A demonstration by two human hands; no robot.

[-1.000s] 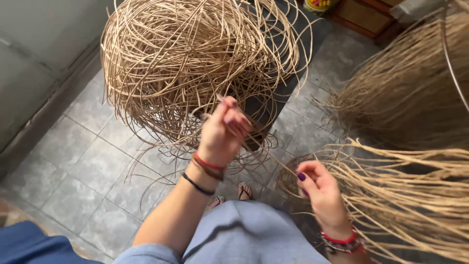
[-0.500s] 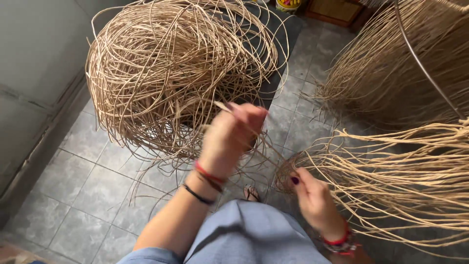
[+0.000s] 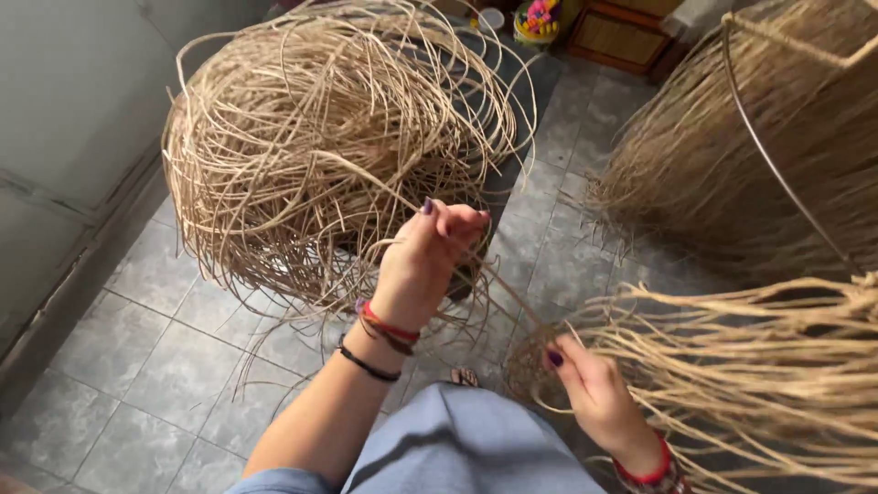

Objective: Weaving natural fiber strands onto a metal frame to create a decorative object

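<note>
A big tangled coil of tan rattan cane (image 3: 320, 137) lies on the grey tiled floor in front of me. My left hand (image 3: 425, 261) is raised over its near edge, fingers pinched on a single cane strand that runs down to the right. My right hand (image 3: 590, 389) grips that same strand lower down, beside a sheaf of loose cane ends (image 3: 750, 357) that sticks out from the right. Blue cloth (image 3: 466, 444) covers my lap below both hands.
A metal-rod frame hung with cane strands (image 3: 777, 137) stands at the right. A grey wall (image 3: 64, 119) runs along the left. A wooden cabinet (image 3: 617, 37) and a small colourful object (image 3: 535, 20) sit at the far end of the floor (image 3: 146, 357).
My left hand has drawn the strand up and a little back towards me. My right hand has slid lower along it. The view has shifted, showing more of the metal frame.
</note>
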